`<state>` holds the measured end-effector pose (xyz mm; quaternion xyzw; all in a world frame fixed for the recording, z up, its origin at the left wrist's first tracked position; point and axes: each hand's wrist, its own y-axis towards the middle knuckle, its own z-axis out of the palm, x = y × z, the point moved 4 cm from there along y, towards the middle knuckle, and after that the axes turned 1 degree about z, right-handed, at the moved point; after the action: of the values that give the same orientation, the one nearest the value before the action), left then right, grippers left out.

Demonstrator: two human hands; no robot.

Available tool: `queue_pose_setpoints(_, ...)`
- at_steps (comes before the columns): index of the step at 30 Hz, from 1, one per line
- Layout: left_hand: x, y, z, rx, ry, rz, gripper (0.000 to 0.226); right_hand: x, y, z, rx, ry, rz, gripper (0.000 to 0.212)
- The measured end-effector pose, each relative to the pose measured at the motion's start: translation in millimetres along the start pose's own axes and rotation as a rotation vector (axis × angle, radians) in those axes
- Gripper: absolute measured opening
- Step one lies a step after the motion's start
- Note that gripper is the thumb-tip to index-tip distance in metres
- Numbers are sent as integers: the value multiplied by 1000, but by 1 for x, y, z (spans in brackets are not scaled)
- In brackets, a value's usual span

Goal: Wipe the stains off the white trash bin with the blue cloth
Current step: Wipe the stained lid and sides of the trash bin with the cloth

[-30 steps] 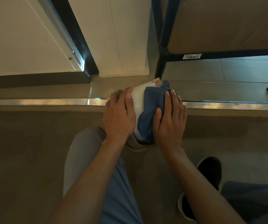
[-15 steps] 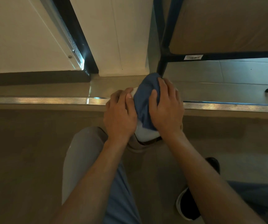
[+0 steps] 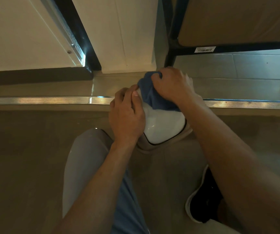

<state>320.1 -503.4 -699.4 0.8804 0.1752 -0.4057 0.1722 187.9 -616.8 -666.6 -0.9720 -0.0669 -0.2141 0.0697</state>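
Wiping step in hand. The white trash bin [image 3: 164, 127] sits at the middle of the frame, on the floor just below the metal threshold strip [image 3: 43, 100], between the person's knee [image 3: 85, 157] at lower left and a black shoe [image 3: 205, 196] at lower right. The glossy white lid faces the camera; the dark seam and a beige body show along its lower edge. The blue cloth [image 3: 151, 95] lies bunched over the upper part of the lid, toward the top of the frame. Right hand [image 3: 171, 85]: fingers curled over and into the cloth, grip closed on it, knuckles up, pressing it against the bin's far edge. Left hand [image 3: 127, 117]: wrapped round the bin's left side, fingers curved against the wall, thumb laid along the lid near the cloth's edge; it holds the bin steady and carries nothing else. No stains can be made out on the exposed white surface from this view; the light is dim and the far side is hidden under cloth and hand. Judgement: work is partway, the near lid looking clean, the top rim being rubbed. The next move likely calls for drawing the cloth back across the lid or round the side, with firm pressure, while the left hand braces against sliding. A blue-framed table leg [image 3: 169, 56] stands close behind the bin, upper centre.
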Motion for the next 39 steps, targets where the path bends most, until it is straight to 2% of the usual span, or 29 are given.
queue_pose_setpoints(2,0,-1,1,-12,-9,-6,43,-3,-7,3,-90,31,-54,39)
queue_pose_setpoints(6,0,-1,0,-20,12,-36,45,-12,-68,30,-442,79,-86,44)
queue_pose_setpoints(8,-2,-2,0,-22,29,-24,44,-19,-91,44,-510,49,-82,50)
queue_pose_setpoints(10,-2,-2,-1,-27,37,-21,44,-19,-89,44,-489,39,-88,52)
queue_pose_setpoints(14,-3,-4,0,-31,19,-39,44,-5,-52,18,-322,-25,-40,52)
queue_pose_setpoints(18,-5,-6,3,-30,4,-56,42,-2,-5,-2,-34,-25,26,38)
queue_pose_setpoints(19,-4,-5,3,-38,-4,-61,42,-2,-1,-3,-7,-4,17,37)
queue_pose_setpoints(20,-3,-4,3,-46,-10,-63,43,-2,-2,-2,-30,1,-10,37)
queue_pose_setpoints(24,-2,-3,3,-40,-14,-65,41,-11,-54,21,-366,4,-112,46)
queue_pose_setpoints(27,-2,-4,3,-32,7,-64,40,-20,-86,41,-467,17,-117,54)
queue_pose_setpoints(32,-2,-4,3,-35,24,-39,40,-15,-60,24,-365,37,-82,53)
queue_pose_setpoints(36,-2,-4,4,-41,-10,-40,41,-9,-17,2,-146,-3,-20,44)
queue_pose_setpoints(39,0,-3,1,-44,-13,-47,42,0,-14,2,-82,-36,-163,41)
